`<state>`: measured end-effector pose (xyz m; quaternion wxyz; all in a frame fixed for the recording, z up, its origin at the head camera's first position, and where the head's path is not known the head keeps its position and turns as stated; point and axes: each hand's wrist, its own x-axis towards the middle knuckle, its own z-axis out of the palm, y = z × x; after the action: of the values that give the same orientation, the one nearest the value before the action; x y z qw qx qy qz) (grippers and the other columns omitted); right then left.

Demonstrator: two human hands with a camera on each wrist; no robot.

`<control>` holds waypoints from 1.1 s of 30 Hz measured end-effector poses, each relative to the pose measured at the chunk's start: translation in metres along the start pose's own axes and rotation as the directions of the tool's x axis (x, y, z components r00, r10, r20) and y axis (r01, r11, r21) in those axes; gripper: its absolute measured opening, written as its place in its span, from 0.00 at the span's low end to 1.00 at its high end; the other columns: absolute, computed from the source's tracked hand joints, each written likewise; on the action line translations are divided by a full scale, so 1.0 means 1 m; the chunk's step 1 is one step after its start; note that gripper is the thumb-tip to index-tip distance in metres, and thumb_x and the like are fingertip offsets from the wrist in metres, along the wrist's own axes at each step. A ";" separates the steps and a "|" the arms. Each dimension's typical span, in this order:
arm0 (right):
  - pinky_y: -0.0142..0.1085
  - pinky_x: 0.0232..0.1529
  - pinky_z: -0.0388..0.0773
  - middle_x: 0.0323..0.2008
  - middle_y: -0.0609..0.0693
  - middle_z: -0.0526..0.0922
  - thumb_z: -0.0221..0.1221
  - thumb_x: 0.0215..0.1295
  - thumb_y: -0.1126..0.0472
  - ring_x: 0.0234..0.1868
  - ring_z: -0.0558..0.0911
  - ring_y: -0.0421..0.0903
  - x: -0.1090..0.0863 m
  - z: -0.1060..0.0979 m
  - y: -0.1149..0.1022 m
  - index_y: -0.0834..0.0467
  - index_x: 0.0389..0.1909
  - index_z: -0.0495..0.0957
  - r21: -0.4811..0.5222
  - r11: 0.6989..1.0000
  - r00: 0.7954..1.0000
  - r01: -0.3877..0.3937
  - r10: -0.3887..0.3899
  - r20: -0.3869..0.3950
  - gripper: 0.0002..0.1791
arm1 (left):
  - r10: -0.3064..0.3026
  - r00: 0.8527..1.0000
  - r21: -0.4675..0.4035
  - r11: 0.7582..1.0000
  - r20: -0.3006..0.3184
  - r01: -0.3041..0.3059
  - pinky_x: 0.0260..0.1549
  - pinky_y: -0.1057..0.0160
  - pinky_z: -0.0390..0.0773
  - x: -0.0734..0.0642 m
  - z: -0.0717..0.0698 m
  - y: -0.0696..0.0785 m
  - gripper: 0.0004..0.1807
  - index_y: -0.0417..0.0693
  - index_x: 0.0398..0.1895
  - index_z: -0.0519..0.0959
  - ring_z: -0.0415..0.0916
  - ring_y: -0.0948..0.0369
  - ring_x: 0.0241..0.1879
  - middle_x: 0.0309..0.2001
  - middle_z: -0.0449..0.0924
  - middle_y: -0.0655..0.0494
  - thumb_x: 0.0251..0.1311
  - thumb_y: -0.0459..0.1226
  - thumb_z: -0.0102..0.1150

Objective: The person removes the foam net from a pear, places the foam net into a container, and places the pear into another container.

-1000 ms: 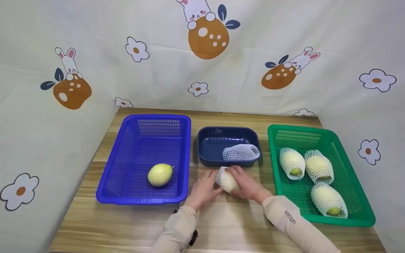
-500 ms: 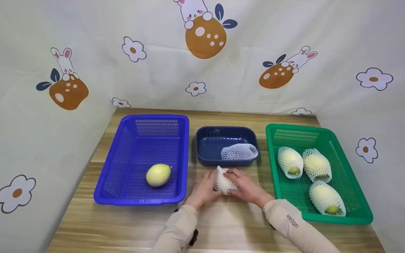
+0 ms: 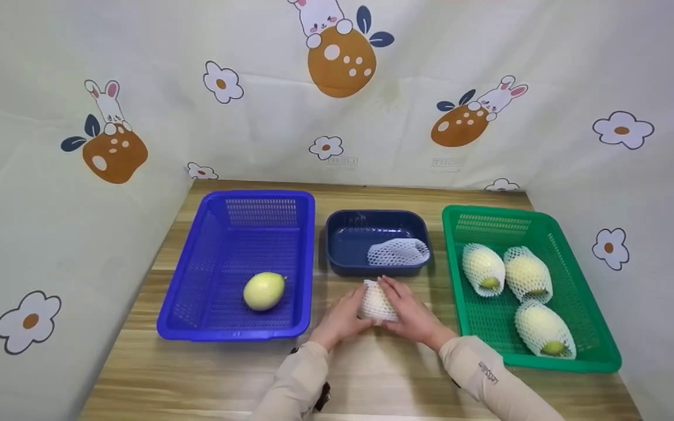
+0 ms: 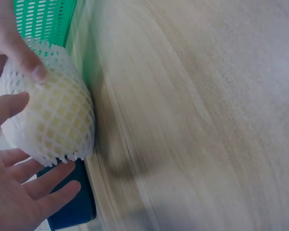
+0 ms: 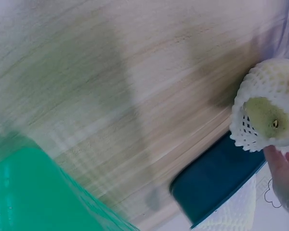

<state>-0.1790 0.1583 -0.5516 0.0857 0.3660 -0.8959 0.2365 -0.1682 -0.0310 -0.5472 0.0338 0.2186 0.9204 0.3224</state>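
Between my hands, on the table just in front of the navy tray, is a pale yellow melon (image 3: 378, 302) wrapped in a white foam net sleeve (image 4: 58, 118). My left hand (image 3: 343, 316) holds its left side, thumb on the near side and fingers spread around the frilled end. On the other side my right hand (image 3: 412, 313) grips it, fingers along the top and thumb low at the front. The right wrist view shows the melon's green stem end (image 5: 267, 118) uncovered at the sleeve's opening. Part of my right hand is cut off there.
A bare melon (image 3: 264, 291) lies in the blue basket (image 3: 180, 292) at left. The navy tray (image 3: 351, 240) holds flattened foam net (image 3: 398, 252). At right, the green basket (image 3: 591, 316) contains three netted melons (image 3: 544, 329). Patterned cloth (image 3: 278, 128) closes off the back and sides.
My right fingers have shifted from over the melon's top to its right side, exposing more of the net. My left hand stays at the left side. The baskets keep their places.
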 end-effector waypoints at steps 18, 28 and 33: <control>0.44 0.46 0.70 0.53 0.62 0.69 0.64 0.49 0.61 0.47 0.74 0.56 -0.014 -0.008 0.003 0.63 0.59 0.64 0.039 0.997 0.997 -0.068 0.066 0.049 0.34 | -0.095 0.995 -0.172 0.981 -0.036 0.088 0.52 0.51 0.61 0.003 0.002 -0.002 0.33 0.35 0.59 0.62 0.63 0.48 0.54 0.55 0.66 0.39 0.58 0.49 0.49; 0.47 0.47 0.69 0.52 0.60 0.68 0.64 0.44 0.57 0.49 0.71 0.55 -0.015 -0.002 0.003 0.60 0.61 0.59 0.056 0.992 0.991 -0.114 0.110 0.077 0.41 | -0.112 0.994 -0.124 0.986 -0.019 0.109 0.51 0.45 0.59 -0.001 0.003 0.002 0.32 0.39 0.59 0.64 0.62 0.43 0.54 0.56 0.64 0.38 0.57 0.50 0.51; 0.46 0.43 0.71 0.51 0.59 0.67 0.63 0.50 0.52 0.44 0.73 0.54 -0.013 0.002 -0.001 0.60 0.63 0.57 0.069 0.986 0.987 -0.154 0.150 0.057 0.41 | -0.104 0.994 -0.081 0.992 -0.026 0.102 0.49 0.47 0.63 -0.002 0.003 0.001 0.30 0.43 0.59 0.65 0.67 0.45 0.50 0.55 0.66 0.42 0.58 0.50 0.49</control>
<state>-0.1691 0.1642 -0.5575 0.0310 0.3056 -0.9138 0.2656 -0.1656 -0.0291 -0.5492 0.0449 0.1645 0.9174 0.3597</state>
